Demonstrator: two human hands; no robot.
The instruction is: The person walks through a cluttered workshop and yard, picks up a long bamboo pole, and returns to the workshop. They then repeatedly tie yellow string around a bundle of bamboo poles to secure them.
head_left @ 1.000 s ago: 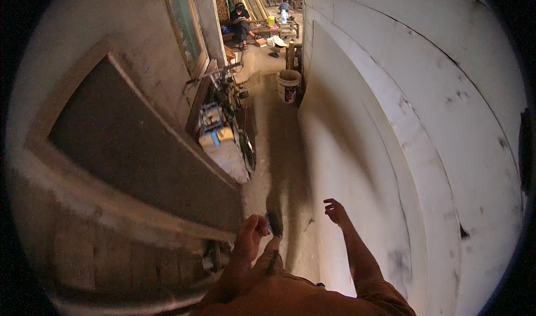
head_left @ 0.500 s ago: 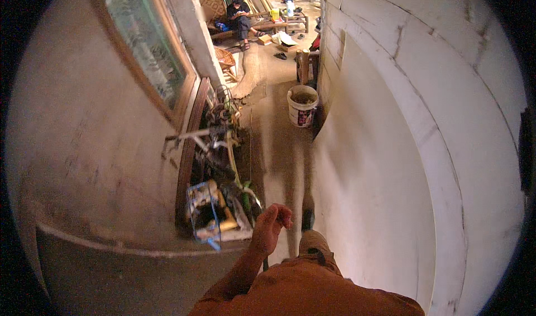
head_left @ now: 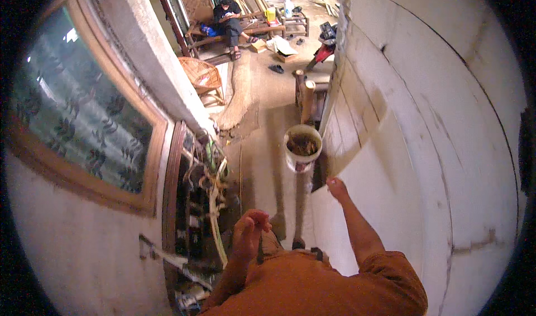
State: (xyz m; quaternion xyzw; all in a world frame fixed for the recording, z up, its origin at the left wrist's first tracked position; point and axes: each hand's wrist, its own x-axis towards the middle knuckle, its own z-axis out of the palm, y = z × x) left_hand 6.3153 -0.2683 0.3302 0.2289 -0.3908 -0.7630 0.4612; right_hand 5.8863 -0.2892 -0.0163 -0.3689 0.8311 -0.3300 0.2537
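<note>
Left hand (head_left: 252, 232) and right hand (head_left: 337, 190) half-curled, relaxed; can't tell if holding anything. Bucket (head_left: 294, 161) near white panel's (head_left: 385, 193) corner, presumably sparing the walkway (head_left: 265, 168).

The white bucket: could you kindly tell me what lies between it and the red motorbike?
Round wooden posts stand between the bucket and the motorbike, as the head view shows.

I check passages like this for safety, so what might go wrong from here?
The white bucket stands almost straight ahead and might be tripped over or tipped. The right hand is close to the edge of the pale panel and might scrape or knock it. The clutter crowded along the left side could snag anyone passing too near.
</note>
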